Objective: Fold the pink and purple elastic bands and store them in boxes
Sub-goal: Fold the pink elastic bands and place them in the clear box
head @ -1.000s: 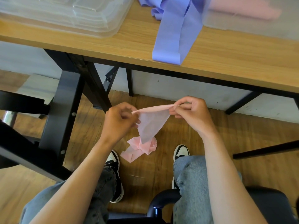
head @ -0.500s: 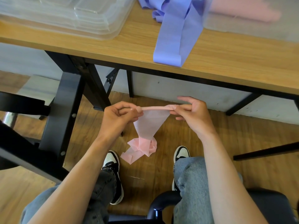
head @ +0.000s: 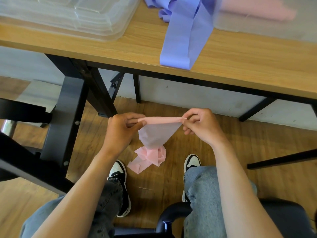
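Note:
Below the table's front edge, my left hand (head: 122, 130) and my right hand (head: 199, 125) each pinch one end of a pink elastic band (head: 157, 133) and hold its top edge taut between them. The band hangs down to a crumpled heap on the wooden floor between my shoes. A purple elastic band (head: 181, 36) lies on the wooden table (head: 248, 66), one looped end reaching the front edge. A clear box (head: 260, 16) at the back right holds pink bands. Another clear box (head: 68, 16) stands at the back left.
Black metal table legs (head: 68, 121) stand left of my hands, and more black bars cross the floor at the right. I sit on a black chair (head: 283, 219), knees in blue jeans, black-and-white shoes on the floor.
My hands have drawn further apart, pulling the band's top edge straight and taut. The heap on the floor has not moved.

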Tool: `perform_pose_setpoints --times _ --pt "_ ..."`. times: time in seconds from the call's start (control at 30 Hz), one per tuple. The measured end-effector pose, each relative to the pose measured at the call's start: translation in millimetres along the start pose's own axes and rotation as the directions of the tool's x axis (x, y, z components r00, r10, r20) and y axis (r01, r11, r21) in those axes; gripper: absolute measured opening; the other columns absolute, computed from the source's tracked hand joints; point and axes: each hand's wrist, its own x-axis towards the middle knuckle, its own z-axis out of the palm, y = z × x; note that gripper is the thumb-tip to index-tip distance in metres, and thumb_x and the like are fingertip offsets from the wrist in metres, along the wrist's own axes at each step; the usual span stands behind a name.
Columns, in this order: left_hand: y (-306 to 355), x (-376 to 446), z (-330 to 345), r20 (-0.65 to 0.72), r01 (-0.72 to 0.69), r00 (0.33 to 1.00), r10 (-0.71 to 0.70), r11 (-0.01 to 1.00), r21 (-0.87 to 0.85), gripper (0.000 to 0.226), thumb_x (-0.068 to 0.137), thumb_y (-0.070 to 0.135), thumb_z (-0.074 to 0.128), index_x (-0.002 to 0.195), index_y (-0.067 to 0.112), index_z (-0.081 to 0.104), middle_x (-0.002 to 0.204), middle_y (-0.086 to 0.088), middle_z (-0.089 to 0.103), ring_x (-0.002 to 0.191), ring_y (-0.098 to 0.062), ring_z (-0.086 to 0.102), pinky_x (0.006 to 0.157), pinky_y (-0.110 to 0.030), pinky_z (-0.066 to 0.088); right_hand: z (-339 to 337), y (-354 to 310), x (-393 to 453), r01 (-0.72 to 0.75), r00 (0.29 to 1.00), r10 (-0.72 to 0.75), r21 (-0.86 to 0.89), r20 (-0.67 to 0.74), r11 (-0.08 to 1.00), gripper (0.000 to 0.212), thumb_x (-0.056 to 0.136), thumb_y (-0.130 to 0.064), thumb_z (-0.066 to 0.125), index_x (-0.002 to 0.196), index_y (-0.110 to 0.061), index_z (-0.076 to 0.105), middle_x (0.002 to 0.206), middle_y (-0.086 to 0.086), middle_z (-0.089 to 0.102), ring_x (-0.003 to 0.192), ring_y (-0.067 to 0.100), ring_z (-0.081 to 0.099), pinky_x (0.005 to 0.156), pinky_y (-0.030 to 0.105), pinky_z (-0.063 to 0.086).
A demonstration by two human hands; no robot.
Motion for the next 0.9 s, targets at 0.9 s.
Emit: perform_pose_setpoints --times 0.9 --pt "1 -2 0 0.026 -0.023 0.999 0.022 0.999 0.038 0.03 0.088 0.028 0.072 0.116 0.019 0.076 0.11 0.008 0.077 0.097 -0.001 0.073 0.085 -0.027 0.062 2 -4 -2 0.043 0.995 -0.044 -0.02 -0.084 0.999 0.015 0.097 -0.018 0.071 0.111 -0.018 0.077 0.107 -0.002 0.075 0.094 0.013 0.071 0.087 0.031 0.06"
